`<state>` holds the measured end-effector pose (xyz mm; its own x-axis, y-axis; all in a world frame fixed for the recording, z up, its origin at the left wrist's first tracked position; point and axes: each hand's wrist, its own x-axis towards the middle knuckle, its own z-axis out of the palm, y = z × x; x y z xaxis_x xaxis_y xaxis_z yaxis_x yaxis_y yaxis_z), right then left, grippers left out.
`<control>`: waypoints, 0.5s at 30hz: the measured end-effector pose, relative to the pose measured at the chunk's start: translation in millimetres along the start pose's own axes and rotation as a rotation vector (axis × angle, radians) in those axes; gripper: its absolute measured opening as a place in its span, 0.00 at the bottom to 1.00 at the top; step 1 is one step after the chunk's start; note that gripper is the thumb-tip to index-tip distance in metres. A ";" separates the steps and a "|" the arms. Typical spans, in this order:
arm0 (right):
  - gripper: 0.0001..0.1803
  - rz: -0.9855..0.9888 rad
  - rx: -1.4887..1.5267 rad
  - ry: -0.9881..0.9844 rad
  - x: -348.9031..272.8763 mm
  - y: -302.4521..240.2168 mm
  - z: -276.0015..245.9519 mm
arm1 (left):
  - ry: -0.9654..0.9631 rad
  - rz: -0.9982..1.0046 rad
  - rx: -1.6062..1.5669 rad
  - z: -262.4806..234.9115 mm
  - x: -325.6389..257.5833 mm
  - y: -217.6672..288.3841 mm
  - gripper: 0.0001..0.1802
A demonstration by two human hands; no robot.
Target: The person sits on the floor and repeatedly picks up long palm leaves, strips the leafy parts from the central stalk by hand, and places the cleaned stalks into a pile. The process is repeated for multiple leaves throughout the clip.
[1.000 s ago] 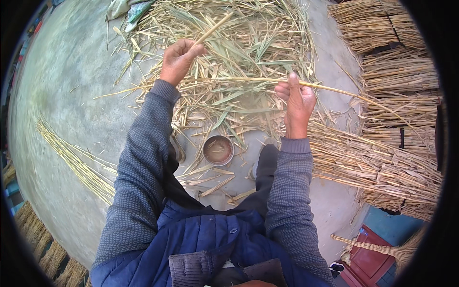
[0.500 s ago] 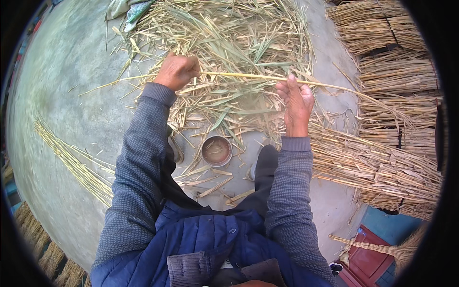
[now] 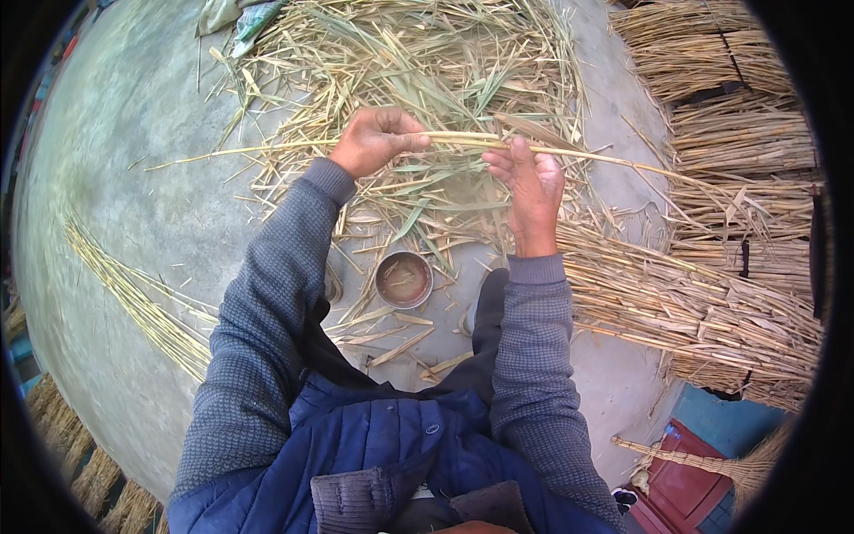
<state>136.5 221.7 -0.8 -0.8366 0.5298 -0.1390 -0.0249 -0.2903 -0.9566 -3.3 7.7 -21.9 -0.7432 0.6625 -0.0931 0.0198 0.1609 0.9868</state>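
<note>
A long, thin yellow stalk (image 3: 578, 153) runs almost level across the view, over a heap of loose leaves. My left hand (image 3: 378, 141) is closed on it, thumb and fingers pinching from the left side. To its right, my right hand (image 3: 531, 182) grips the same stalk between thumb and fingers. A dry leaf strip (image 3: 538, 131) stands off the stalk just above my right thumb. The stalk's thin end reaches past my left hand over the bare floor, and its other end reaches toward the bundles on the right.
Stripped leaves (image 3: 445, 62) cover the floor ahead. A round metal bowl (image 3: 404, 280) stands between my feet. A stalk bundle (image 3: 676, 298) lies at right, before stacked, tied bundles (image 3: 738, 142). Cleaned stalks (image 3: 138, 298) lie at left. A broom (image 3: 703, 458) and red plastic furniture (image 3: 680, 489) are lower right.
Both hands have come closer together: my left moved right along the stalk, my right shifted slightly left. A dry leaf strip now stands away from the stalk near my right hand.
</note>
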 end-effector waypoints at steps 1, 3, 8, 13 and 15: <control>0.20 0.017 0.002 -0.013 0.9 0.6 -0.4 | 0.068 0.001 -0.259 -5.8 1.3 1.3 0.12; 0.20 0.006 -0.033 0.043 2.6 0.0 -3.2 | 0.217 0.024 -0.233 -24.3 3.1 4.3 0.12; 0.22 0.036 -0.077 0.029 1.0 -1.0 -1.2 | 0.475 0.178 1.098 -37.8 -3.5 8.1 0.21; 0.23 0.079 -0.046 -0.044 -2.6 12.8 22.7 | 0.167 0.561 0.721 16.0 -3.9 20.0 0.14; 0.19 0.078 -0.021 -0.070 -1.2 15.2 23.2 | 0.088 0.578 0.770 22.5 -3.5 23.9 0.10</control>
<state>124.5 198.1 -9.2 -0.8718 0.4489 -0.1962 0.0529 -0.3118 -0.9487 14.7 25.6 -0.9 -0.5280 0.7376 0.4208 0.8079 0.2837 0.5165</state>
